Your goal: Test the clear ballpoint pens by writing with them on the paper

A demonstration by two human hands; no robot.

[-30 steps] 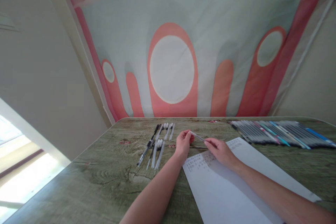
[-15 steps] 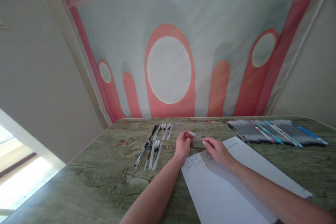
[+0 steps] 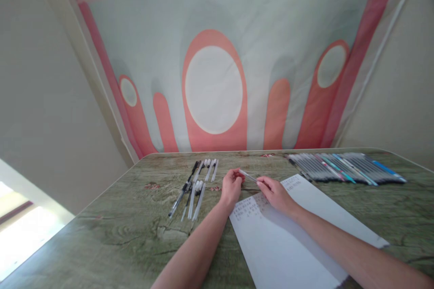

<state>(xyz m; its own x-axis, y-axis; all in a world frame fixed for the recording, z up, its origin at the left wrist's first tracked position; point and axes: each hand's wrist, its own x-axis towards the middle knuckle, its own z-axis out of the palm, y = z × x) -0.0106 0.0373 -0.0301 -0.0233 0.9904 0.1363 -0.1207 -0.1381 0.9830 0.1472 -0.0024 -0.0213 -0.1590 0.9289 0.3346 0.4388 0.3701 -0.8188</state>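
Note:
A slim clear pen (image 3: 249, 176) is stretched between my two hands above the far edge of the paper. My left hand (image 3: 232, 186) has its fingers closed around the pen's left end. At the other end, my right hand (image 3: 274, 193) pinches the barrel between thumb and fingers. Beneath the right wrist lies a large white sheet of paper (image 3: 288, 235), with rows of handwriting along its far part. To the left of my left hand, several loose pens (image 3: 183, 194) and white pen parts (image 3: 200, 194) lie in two groups on the table.
The wood-patterned table (image 3: 111, 235) reaches back to a pink and grey wall hanging (image 3: 217, 142). On the right, a long row of pens (image 3: 342, 169) lies side by side, mostly grey with some coloured ones. Bright light enters at lower left.
The whole view has shifted slightly, so things appear further left. Both hands keep their hold on the pen, with little visible movement.

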